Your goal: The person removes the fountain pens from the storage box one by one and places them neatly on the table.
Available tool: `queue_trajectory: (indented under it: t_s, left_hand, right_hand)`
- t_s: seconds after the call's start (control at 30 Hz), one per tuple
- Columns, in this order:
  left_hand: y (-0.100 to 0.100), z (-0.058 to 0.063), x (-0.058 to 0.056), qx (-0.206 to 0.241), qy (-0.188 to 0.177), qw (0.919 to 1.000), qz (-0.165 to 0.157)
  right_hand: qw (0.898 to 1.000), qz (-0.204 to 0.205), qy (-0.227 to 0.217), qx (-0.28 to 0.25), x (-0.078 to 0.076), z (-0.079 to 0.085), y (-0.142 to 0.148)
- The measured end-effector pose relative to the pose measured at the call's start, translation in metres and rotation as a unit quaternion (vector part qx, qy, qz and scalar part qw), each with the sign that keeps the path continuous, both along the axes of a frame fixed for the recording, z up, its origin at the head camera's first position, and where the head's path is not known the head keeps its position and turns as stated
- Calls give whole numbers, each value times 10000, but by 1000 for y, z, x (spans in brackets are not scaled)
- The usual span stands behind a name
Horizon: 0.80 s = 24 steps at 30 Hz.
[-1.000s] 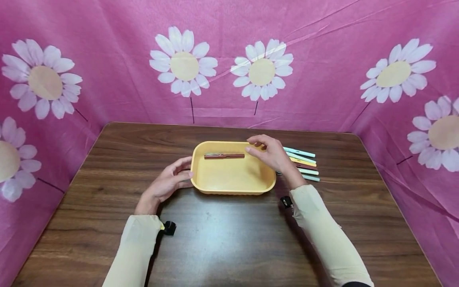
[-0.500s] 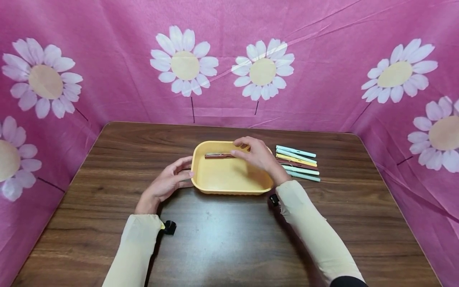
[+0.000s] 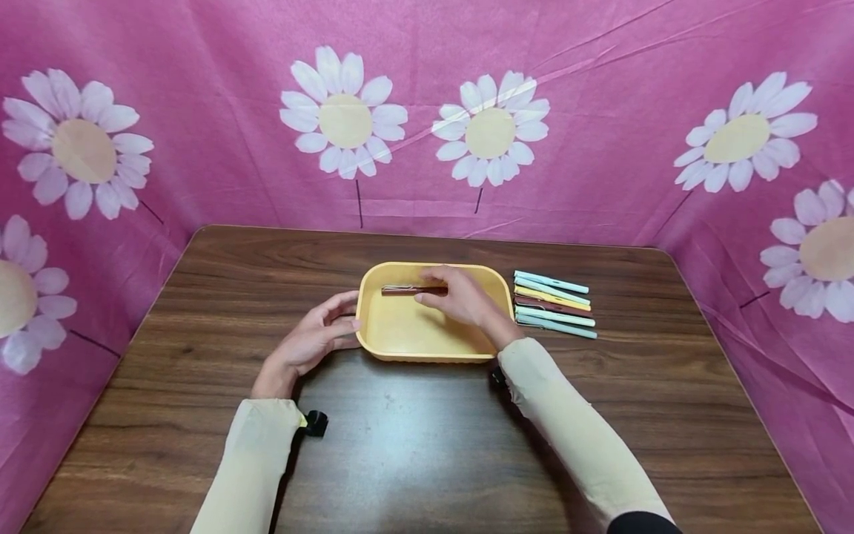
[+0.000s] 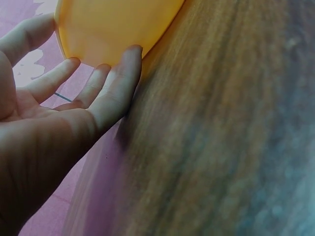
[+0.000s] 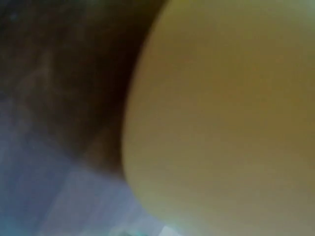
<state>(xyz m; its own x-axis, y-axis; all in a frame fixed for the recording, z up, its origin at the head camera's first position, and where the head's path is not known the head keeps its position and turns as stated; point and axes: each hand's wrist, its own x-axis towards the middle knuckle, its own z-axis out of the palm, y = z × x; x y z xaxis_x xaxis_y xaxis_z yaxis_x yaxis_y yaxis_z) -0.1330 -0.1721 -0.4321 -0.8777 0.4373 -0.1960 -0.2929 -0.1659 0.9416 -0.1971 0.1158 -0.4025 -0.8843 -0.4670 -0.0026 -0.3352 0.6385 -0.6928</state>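
Observation:
A yellow rectangular tray [image 3: 400, 348] stands on the table, with a dark red-brown pen [image 3: 396, 290] lying near its back wall, metal clip to the left. My right hand [image 3: 460, 297] reaches over the tray's right side. Its thumb lies in front of the pen and its fingers behind, with a gap between them. The right wrist view holds only the tray's blurred yellow wall [image 5: 221, 123]. At the tray's left end, my left hand [image 3: 313, 337] rests its fingertips against the outer wall, fingers spread and fairly straight, as the left wrist view confirms.
Right of the tray, several pens [image 3: 554, 304] in light blue, yellow, brown, pale green and grey-green lie side by side. The wooden table [image 3: 414, 445] ends at a pink flowered cloth [image 3: 414, 148] behind and at both sides.
My right hand has moved left and down into the tray, from its back right rim to the pen. The left hand, the tray and the pen have stayed in place.

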Motion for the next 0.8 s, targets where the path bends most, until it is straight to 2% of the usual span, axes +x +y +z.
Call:
queue_trajectory:
  t_s: [0.23, 0.57, 0.8]
  left_hand:
    - [0, -1, 0, -36, 21, 10000, 10]
    - [0, 1, 1, -24, 26, 10000, 13]
    - [0, 0, 1, -6, 22, 10000, 5]
  right_hand:
    - [9984, 324, 118, 439, 0, -5, -2]
    - [9945, 565, 158, 864, -3, -13, -4]
    - [9939, 424, 96, 1009, -3, -18, -7]
